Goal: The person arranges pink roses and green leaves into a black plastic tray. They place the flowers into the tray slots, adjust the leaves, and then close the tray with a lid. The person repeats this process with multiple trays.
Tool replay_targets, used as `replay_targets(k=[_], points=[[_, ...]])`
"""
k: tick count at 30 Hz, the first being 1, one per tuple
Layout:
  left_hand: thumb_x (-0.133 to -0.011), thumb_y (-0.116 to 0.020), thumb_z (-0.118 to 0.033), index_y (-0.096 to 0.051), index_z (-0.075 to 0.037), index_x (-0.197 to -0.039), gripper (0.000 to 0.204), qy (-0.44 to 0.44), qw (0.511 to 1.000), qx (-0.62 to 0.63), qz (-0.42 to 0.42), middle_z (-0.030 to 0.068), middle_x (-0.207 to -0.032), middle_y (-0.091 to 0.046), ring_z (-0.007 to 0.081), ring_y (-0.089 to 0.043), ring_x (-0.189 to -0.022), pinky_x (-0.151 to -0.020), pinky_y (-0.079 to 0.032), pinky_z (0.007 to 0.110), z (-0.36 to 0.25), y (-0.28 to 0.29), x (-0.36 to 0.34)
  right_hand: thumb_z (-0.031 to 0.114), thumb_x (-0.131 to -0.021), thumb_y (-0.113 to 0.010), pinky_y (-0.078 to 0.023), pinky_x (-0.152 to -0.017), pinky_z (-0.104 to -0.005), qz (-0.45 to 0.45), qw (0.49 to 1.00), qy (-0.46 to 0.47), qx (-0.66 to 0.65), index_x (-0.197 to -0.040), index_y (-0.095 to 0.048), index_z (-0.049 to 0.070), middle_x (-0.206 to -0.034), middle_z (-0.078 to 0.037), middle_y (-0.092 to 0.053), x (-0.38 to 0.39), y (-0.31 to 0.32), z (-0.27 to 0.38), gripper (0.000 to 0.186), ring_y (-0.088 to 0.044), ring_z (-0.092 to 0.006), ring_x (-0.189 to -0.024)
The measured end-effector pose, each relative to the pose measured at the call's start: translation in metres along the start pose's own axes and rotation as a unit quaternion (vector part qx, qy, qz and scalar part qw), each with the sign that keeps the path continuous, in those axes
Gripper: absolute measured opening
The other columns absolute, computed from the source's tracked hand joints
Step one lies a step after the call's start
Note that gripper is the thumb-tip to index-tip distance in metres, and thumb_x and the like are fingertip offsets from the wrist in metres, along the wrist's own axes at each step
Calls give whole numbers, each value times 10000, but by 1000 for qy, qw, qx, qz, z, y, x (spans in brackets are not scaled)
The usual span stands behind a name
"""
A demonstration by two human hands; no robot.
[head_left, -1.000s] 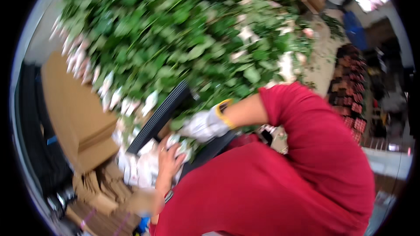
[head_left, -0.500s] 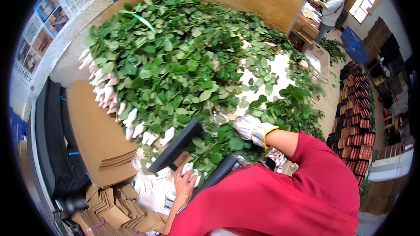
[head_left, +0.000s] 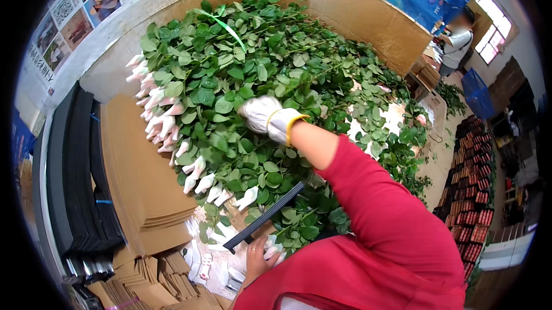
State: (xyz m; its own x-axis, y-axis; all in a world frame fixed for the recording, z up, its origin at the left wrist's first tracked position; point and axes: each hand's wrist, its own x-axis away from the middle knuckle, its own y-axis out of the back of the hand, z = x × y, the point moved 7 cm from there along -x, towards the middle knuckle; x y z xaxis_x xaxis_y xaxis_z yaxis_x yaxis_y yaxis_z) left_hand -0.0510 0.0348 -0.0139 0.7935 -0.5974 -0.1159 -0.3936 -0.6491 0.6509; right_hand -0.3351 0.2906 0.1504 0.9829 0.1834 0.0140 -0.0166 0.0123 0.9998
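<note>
Leafy stems [head_left: 233, 71] piled high, gloved right hand [head_left: 261, 113] over them, left hand [head_left: 259, 261] at wrapped buds [head_left: 274, 248], can't tell either grip tbh

Single view: head-worn wide fisheye, left one of a side-by-side pair. Looks down and forward over the person's own red top [head_left: 345, 270], which crowds the lower edge, nearest the lens. Leafy stems [head_left: 230, 120] spread mid-frame, a little farther off. Posters [head_left: 86, 11] and stacked cardboard [head_left: 144, 183] toward the left rim, edges bent. Upper right reaches deepest: co-worker [head_left: 459, 44] and window [head_left: 493, 25], small. Frame upright, black around the image circle.
</note>
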Motion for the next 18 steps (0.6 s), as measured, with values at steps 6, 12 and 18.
replay_targets(k=[6, 12, 18], points=[[-735, -807, -314, -561, -19, -1234, 630, -61, 994, -88, -7, 187, -1212, -592, 379, -560, -1089, -947, -435, 464, -23, 15, -11, 9, -723, -634, -564, -718, -406, -258, 963, 56, 53, -1098, -665, 138, -959, -102, -690, 169, 173, -5, 398, -688, -299, -837], [-723, -823, -298, -569, -29, -1250, 643, -14, 999, 45, -21, 180, -1176, -621, 381, -576, -1088, -947, -445, 448, 2, 5, -6, 63, -807, -621, -565, -629, -381, -107, 979, 125, -121, -1132, -654, 158, -883, -91, -684, 278, 115, 17, 340, -693, -290, -752], [-675, -853, -252, -578, -40, -1277, 695, -41, 999, 11, -17, 177, -1189, -608, 389, -566, -1083, -949, -447, 451, -2, -2, -9, 188, -817, -619, -562, -772, -416, 171, 981, -34, -82, -1221, -622, 131, -1061, -148, -695, 274, -107, 10, 409, -679, -344, -937]])
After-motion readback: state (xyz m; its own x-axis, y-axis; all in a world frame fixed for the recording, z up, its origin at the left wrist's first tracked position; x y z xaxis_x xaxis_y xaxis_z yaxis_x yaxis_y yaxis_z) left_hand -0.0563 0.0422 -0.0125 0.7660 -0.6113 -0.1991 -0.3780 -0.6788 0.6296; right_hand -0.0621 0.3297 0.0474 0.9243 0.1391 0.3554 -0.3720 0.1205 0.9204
